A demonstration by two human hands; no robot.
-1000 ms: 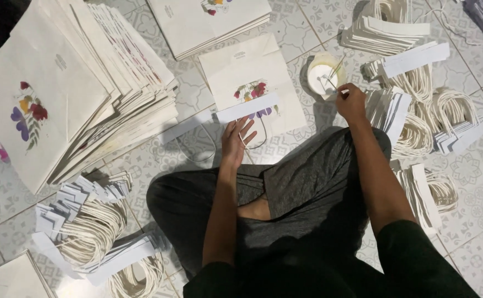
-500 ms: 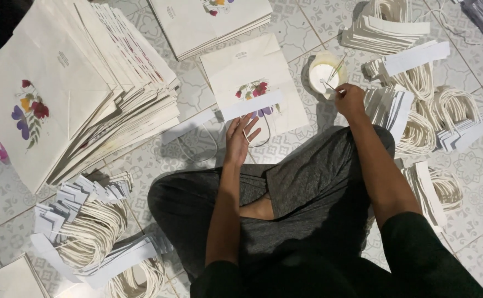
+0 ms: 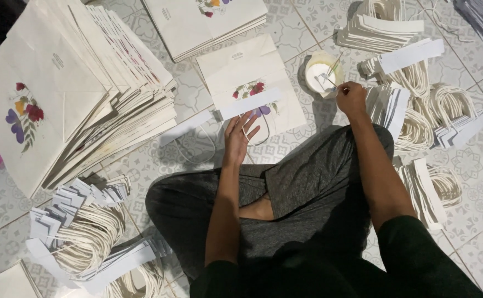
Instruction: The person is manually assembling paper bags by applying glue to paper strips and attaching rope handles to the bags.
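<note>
Left hand (image 3: 240, 137) lies flat with fingers spread, pressing on a white paper strip (image 3: 251, 104) that runs across the flowered paper bag (image 3: 252, 83) at twelve o'clock from the knees. Right hand (image 3: 350, 98) is pinched shut around a thin brush (image 3: 334, 70), its tip in the small glue cup (image 3: 321, 74) at one o'clock. Cord handles (image 3: 418, 105) are heaped at two o'clock

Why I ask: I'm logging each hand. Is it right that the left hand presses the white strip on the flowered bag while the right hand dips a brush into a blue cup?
Not quite: the cup is pale cream, not blue, as the head view shows. The rest holds: the left hand presses the white strip on the flowered bag, and the right hand dips a thin brush into it.
</note>
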